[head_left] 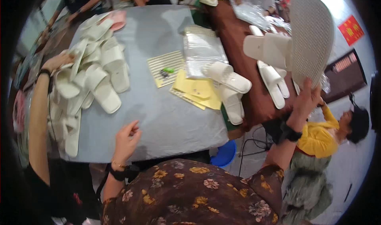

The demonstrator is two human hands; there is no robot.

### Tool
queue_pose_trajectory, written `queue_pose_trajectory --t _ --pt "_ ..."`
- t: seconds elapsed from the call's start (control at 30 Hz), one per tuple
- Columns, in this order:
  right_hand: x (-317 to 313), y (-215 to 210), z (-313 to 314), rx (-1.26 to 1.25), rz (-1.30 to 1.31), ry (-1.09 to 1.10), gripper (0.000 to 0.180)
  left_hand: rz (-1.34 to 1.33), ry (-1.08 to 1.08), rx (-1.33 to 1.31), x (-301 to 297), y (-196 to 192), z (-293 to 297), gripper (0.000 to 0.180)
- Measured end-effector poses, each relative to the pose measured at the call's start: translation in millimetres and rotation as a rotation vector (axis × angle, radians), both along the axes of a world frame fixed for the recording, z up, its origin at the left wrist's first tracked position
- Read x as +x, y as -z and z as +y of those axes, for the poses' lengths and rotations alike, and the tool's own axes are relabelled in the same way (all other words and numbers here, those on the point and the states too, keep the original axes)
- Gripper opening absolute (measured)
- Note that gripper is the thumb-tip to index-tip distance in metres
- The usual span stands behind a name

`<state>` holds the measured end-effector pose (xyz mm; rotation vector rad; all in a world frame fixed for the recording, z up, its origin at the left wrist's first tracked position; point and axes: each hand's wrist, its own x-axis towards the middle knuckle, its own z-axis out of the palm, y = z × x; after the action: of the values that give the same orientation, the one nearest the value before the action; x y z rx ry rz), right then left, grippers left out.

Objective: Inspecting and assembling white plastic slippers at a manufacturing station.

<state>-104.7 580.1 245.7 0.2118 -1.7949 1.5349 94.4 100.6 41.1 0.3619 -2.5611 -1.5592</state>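
Grey table (154, 125) | lettered red sign (351, 30) | right hand (305, 99) grasping white slipper (312, 36) | left hand (126, 142) empty, loosely curled

Grey-covered table (174, 125) — white slippers (104, 90) heaped left, yellow sheets (197, 86) and plastic packaging (204, 54) right.

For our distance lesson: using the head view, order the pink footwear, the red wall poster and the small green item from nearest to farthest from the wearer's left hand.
1. Small green item: on the table, ahead-right of the left hand.
2. Pink footwear: at the table's far left.
3. Red wall poster: far right, beyond the table.
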Motion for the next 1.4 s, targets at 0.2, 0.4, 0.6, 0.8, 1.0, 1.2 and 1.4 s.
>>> queue_pose_trajectory --t 0.2,0.4,0.6,0.8,1.0,1.2,1.4 --pt "24 40 -48 -0.039 -0.147 -0.502 0.04 0.144 0.128 0.103 -18 -21 22 0.067" --pt "34 84 -137 0.079 -0.485 -0.766 0.026 -0.001 0.087 0.383 -7 16 25 0.062" --pt "42 131 -192 0.24 -0.578 -0.741 0.03 -0.357 0.404 0.47 15 1 10 0.042" --pt "97 134 -270 0.515 -0.576 -1.01 0.046 0.025 -0.064 0.96 18 -15 -4 0.068" --pt "82 187 -310 0.545 -0.418 -1.225 0.063 0.074 -0.314 1.029 15 7 -5 0.062" --pt "50 227 -326 0.815 -0.478 -0.588 0.082 0.056 -0.41 1.002 29 29 -12 0.058" --pt "41 232 -332 1.011 -0.626 -0.527 0.064 0.08 -0.457 0.916 36 25 -22 0.058"
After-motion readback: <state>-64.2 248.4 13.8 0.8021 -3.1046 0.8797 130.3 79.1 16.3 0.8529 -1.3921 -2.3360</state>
